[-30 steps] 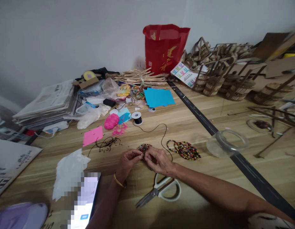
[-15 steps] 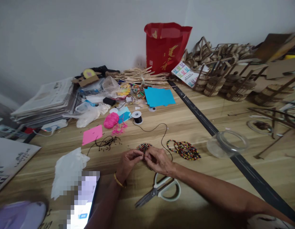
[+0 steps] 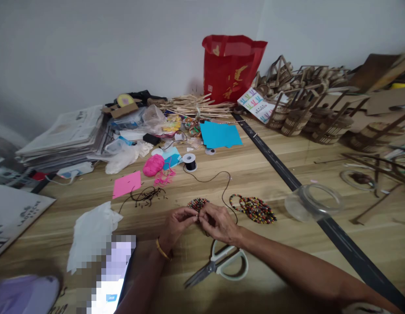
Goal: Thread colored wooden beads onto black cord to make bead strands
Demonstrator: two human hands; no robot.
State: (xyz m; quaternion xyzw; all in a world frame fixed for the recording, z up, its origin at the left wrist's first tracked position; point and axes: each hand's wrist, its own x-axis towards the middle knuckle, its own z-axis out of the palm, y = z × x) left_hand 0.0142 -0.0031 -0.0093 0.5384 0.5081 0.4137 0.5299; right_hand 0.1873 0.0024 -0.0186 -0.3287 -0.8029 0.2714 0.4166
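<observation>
**Both hands pinched on a round of beadwork**

Nearest the camera, white-handled scissors [image 3: 218,266] lie on the wooden table [image 3: 287,244] just below the wrists, and a blurred-out phone screen [image 3: 114,274] sits to the left beside a crumpled white plastic bag [image 3: 91,235]. Just beyond, the left hand [image 3: 176,222] and right hand [image 3: 218,222] meet fingertip to fingertip, both narrowed into a pinch on the near edge of a small beaded disc [image 3: 197,203] that rests flat on the table. A black cord [image 3: 222,185] runs from there to a spool [image 3: 189,161] farther back; a finished pile of beaded pieces [image 3: 254,207] lies to the right.

Judging by the grip, the work goes best with the disc kept flat and the cord kept taut but not strained.

What the fingertips actually hold, whether bead, needle or knot, is hidden. Farther off, the red bag [image 3: 230,69] and wooden baskets [image 3: 307,113] are clear, though the clutter by the newspapers [image 3: 65,135] is hard to sort.
</observation>
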